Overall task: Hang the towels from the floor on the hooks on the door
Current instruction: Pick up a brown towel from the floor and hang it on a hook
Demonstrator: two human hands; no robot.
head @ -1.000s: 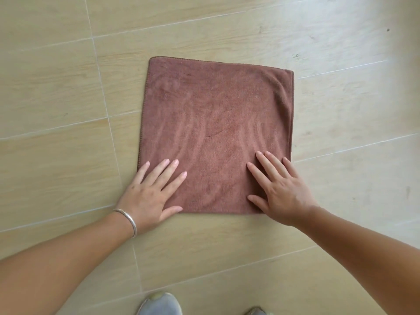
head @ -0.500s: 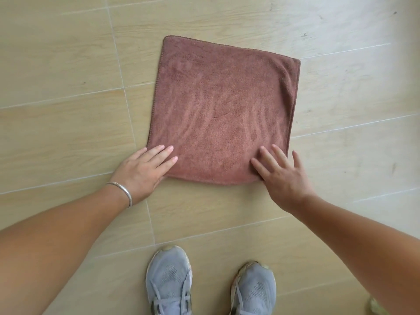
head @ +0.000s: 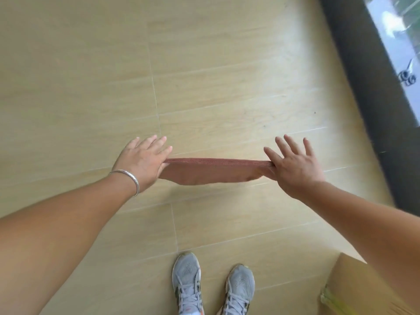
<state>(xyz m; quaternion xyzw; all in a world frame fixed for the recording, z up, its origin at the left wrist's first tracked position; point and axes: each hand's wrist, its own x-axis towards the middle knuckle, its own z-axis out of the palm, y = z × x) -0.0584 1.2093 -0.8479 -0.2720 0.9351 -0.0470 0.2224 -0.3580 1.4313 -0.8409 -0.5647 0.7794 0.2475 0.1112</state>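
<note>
1. Holding the brown towel (head: 211, 170) off the floor (head: 91, 76), the person has it stretched between both hands at about the same height, its top edge pulled into a nearly straight line.
2. The left hand (head: 142, 161) grips one upper corner from underneath. Its thumb is hidden by the cloth, so the pinch is a judgement, while the other fingers (head: 156, 142) lie straight and spread above the hem.
3. The right hand (head: 293, 163) grips the opposite corner the same way, with the cloth bunched at the base of its thumb and its long fingers fanned wide.
4. Taking both corners likely keeps the towel flat and open, so that an edge or corner can be offered to a hook without the cloth folding over on itself.
5. The towel looks like soft, short-pile microfibre, matte and limp, with a neat stitched hem; its body sags below the taut edge in a shallow curve.
6. The floor is smooth, pale, wood-look tile with thin light grout lines and a slight sheen.
7. Grey mesh shoes (head: 212, 285) stand below the towel, and a cardboard box (head: 354, 289) sits at the lower right.
8. A dark frame (head: 372, 110) with glass runs along the right; no hooks are in view, so hanging is not yet done.
</note>
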